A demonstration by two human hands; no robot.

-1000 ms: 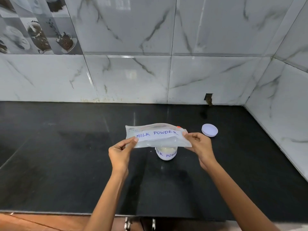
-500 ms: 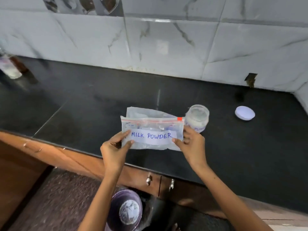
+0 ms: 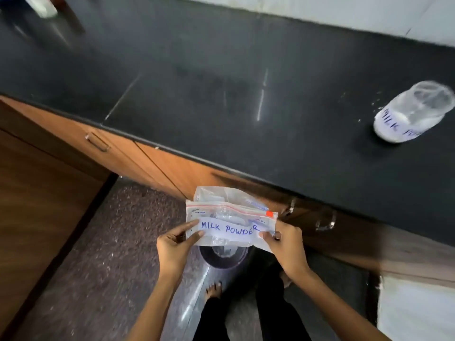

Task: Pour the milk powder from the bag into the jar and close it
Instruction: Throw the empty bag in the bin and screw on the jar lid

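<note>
A clear zip bag (image 3: 230, 221) with a red seal strip and a white "MILK POWDER" label is held flat between both hands, below the counter's front edge and over a bin. My left hand (image 3: 176, 244) pinches its left side, and my right hand (image 3: 286, 244) pinches its lower right corner. The bag looks nearly empty. The open clear jar (image 3: 411, 113), labelled in blue and holding white powder at its bottom, stands on the black counter (image 3: 221, 82) at the far right, well away from both hands. Its lid is out of view.
A round steel-sided bin (image 3: 221, 260) with a dark rim stands on the speckled floor right under the bag. Wooden cabinet doors with metal handles (image 3: 97, 142) run below the counter. Powder specks lie beside the jar. A blurred container (image 3: 43, 7) stands at the counter's far left.
Both hands have carried the bag from above the jar, back off the counter and down over the floor bin. The view has tilted downward and left; the lid has left the frame.
</note>
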